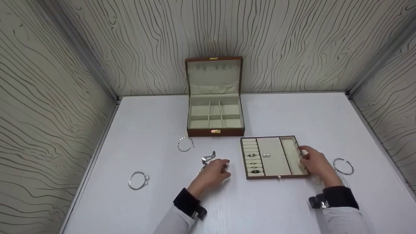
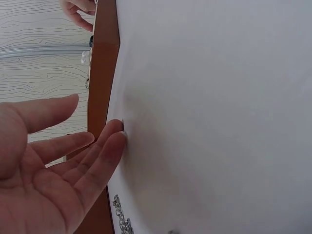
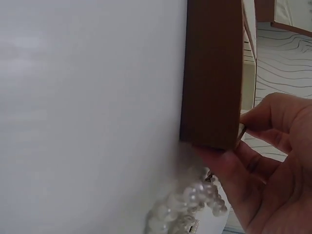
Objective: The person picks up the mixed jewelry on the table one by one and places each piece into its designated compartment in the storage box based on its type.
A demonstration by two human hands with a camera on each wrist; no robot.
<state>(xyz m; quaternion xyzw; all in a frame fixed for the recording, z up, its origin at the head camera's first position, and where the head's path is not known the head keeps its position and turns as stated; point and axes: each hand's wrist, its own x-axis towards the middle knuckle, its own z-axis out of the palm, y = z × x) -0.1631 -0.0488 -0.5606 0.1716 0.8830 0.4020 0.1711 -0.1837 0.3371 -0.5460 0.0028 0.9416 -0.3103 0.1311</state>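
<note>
My right hand (image 1: 316, 163) pinches the right side of a brown jewelry tray (image 1: 276, 167), thumb and fingers at its wall, as the right wrist view shows. The tray has ring rolls with several rings (image 1: 255, 171), a pair of pearl earrings (image 1: 266, 155) on its middle panel and a long bare slot. My left hand (image 1: 213, 174) hovers low over the table left of the tray, fingers loosely extended, holding nothing. Just beyond it lies a silver chain bracelet (image 1: 209, 158), partly hidden. A pearl strand (image 3: 168, 209) lies by the tray's corner, under my right wrist.
An open brown jewelry box (image 1: 216, 132) with bare compartments stands at the back, lid upright against the wall. Silver bangles lie around: one (image 1: 185, 150) before the box, one with pearls (image 1: 138, 188) at left, another (image 1: 344, 174) at right. Patterned panels enclose the white table (image 1: 146, 120).
</note>
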